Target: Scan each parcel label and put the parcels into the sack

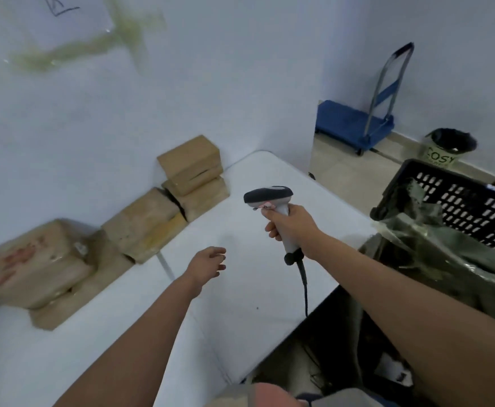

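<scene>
Scanner: our right hand [291, 227] grips the handle of the barcode scanner [272, 207], fingers wrapped round it; the dark head points left, toward the wall, and the cable [304, 282] hangs down past the table edge.

Free hand: our left hand [208, 264] hovers over the white table [269, 259], holding nothing, fingers loosely curled.

Parcels: brown wrapped parcels line the wall along the far left side of the table. The nearest stack [43, 268] sits at lower left, a middle parcel [145, 227] lies beyond it, and a far stack [194, 174] stands toward the table corner.

Key relation: all parcels lie to the left of and beyond both hands, and we judge the left hand the nearer one, with the middle parcel closest to it. That parcel's long side runs along the wall, so a reach forward and left would meet it on its open flank.

Sack: a dull green plastic sack [446, 254] sits off the right edge of the table, draped at a black slotted crate [460, 198], on the scanner-hand side and well apart from the parcels.

Labels: blurred; we cannot tell which face carries one.

Stage: we judge that a parcel must be fetched next, with several parcels yet to scan.
</scene>
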### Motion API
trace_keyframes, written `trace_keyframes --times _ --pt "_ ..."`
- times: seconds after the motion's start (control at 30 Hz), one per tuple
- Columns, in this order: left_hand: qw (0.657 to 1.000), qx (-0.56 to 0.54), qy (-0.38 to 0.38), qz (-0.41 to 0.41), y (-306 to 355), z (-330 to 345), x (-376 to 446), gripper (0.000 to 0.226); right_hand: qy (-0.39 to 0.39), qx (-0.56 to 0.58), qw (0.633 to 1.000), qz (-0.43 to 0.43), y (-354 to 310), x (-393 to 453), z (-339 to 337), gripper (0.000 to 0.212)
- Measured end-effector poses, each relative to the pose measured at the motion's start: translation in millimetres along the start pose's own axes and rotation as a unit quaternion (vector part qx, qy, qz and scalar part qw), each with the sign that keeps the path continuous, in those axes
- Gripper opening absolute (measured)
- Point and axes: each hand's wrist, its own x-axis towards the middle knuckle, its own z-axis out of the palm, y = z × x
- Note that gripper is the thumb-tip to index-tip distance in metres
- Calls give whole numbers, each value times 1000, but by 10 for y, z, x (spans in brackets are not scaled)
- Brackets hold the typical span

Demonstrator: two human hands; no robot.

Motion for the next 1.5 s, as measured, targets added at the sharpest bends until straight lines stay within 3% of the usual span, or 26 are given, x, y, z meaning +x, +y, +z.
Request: trace_keyframes --times 0.13,0.3,0.43,0.6,0.8,1.0,1.1,1.17,1.23,1.37,1.43,1.5 --pt "984 140 103 40 -199 -719 232 35 -22 1 1000 -1 -268 277 588 30" --pt "918 358 167 45 -345 -1411 678 63 -46 -27 998 15 -403 550 1161 31" --pt "894 423 150 -1 -435 -1809 1061 88 -35 -40 997 47 -310 750 1441 35" --pt "886 454 84 -30 -485 -2156 1430 94 -19 -58 996 71 -192 896 1583 34" --pt "861 500 80 -45 -584 -1906 1315 107 -9 -73 992 100 -22 971 1725 27" --pt "837 542 66 -27 -531 -1464 795 92 -10 -86 990 112 114 877 1863 28" --pt "832 548 67 47 -443 -1331 590 69 -11 -87 990 112 163 768 1834 29" --pt "839 528 86 97 -400 -1351 573 63 -4 -82 990 116 202 686 1763 28" --pt "878 462 103 74 -451 -1437 647 77 7 -81 990 117 257 606 1660 28" --pt "977 157 69 -130 -674 -1575 693 121 43 -69 989 125 368 472 1392 29" --pt "984 41 81 -152 -730 -1534 690 126 57 -59 989 125 404 420 1265 28" --pt "985 31 108 -133 -680 -1422 691 121 69 -50 989 124 432 369 1167 27"
